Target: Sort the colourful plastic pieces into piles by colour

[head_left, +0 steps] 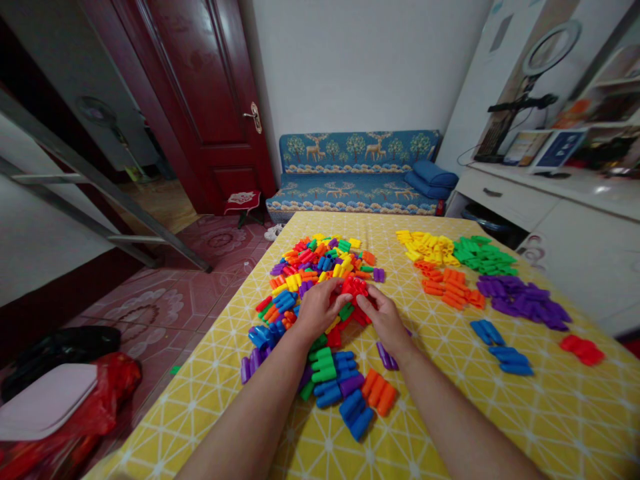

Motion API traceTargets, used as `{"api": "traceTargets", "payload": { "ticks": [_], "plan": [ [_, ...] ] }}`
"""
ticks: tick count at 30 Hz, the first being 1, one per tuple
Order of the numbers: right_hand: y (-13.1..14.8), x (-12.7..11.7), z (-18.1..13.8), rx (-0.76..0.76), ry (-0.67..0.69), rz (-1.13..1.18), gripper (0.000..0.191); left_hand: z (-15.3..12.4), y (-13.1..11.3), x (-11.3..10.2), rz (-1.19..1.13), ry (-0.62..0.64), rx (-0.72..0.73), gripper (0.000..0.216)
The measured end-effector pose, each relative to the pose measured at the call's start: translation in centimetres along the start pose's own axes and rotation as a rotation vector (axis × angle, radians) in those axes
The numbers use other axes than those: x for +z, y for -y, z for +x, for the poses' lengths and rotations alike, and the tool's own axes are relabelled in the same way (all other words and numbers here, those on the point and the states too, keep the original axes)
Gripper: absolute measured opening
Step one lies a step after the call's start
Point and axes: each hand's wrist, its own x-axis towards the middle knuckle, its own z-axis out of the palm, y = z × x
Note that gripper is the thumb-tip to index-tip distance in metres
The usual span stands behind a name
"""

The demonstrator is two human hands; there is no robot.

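Both of my hands meet over a mixed pile of bullet-shaped plastic toy blocks (300, 267). Between them is a red toy block (355, 285), gripped by the fingers of my left hand (323, 303) and my right hand (384, 319). More red blocks lie just below the fingers. Close to my left forearm are a green block (323, 365), blue blocks (356, 413) and an orange block (380, 392). Sorted heaps lie to the right: yellow (430, 248), green (484, 255), orange (453, 288), purple (523, 300), a few blue (510, 359) and a little red (583, 349).
A yellow patterned cloth covers the table (210, 427). Behind it stands a blue sofa (345, 185) with deer on its cover. On the right is a white cabinet (575, 233); a metal ladder (95, 180) leans at the left, near a dark red door (205, 87).
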Motion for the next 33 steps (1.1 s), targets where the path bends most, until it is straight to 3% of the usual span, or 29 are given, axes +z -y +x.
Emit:
{"api": "traceTargets", "payload": {
  "ticks": [15,18,22,28,33],
  "plan": [
    [-0.27,-0.1,-0.01,-0.028,-0.128,-0.002,0.045,-0.18,-0.15,-0.12,-0.102,-0.027,0.137,0.038],
    [-0.28,-0.24,0.01,-0.087,-0.159,-0.068,0.043,-0.2,-0.12,0.07,-0.14,-0.04,0.1,0.039],
    [-0.22,-0.27,-0.05,-0.018,-0.167,-0.002,0.049,-0.19,0.0,0.27,-0.198,-0.047,0.023,0.04],
    [-0.6,-0.23,0.0,0.015,-0.134,0.053,0.044,-0.06,0.48,0.37,-0.197,-0.06,0.039,0.04],
    [-0.55,-0.18,-0.09,-0.007,-0.182,-0.001,0.039,-0.03,0.46,0.3,-0.166,-0.076,0.024,0.042]
  ]
}}
